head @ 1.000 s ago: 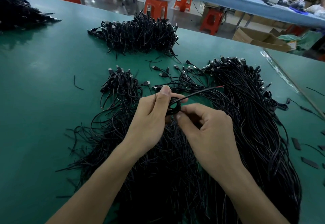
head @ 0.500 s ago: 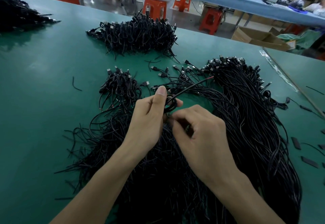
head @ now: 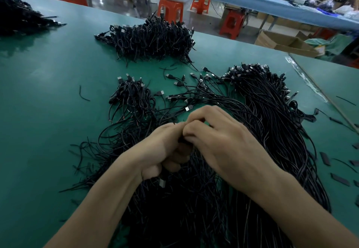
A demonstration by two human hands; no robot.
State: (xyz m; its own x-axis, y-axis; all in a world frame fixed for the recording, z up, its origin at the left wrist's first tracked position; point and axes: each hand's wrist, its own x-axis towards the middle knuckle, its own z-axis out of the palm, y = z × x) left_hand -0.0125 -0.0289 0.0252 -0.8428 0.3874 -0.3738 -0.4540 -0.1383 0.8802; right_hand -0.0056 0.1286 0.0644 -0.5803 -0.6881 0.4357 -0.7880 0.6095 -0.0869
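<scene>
My left hand (head: 165, 150) and my right hand (head: 219, 140) are pressed together over a large heap of loose black USB cables (head: 262, 131) on the green table (head: 48, 111). Both hands curl round one small coiled black cable (head: 182, 140); only a dark sliver of it shows between the fingers. A metal USB plug (head: 162, 183) hangs below my left palm. The rest of the coil is hidden by my fingers.
A small pile of coiled cables (head: 132, 96) lies just left of the hands, a bigger pile (head: 153, 39) farther back, another (head: 17, 18) at the far left. Short black sleeve pieces (head: 340, 178) lie at the right. Orange stools (head: 171, 10) and a cardboard box (head: 287, 41) stand beyond the table.
The cable's free end that stuck out to the right has been wound in. Both hands have closed together round the coil and dropped slightly toward me.
</scene>
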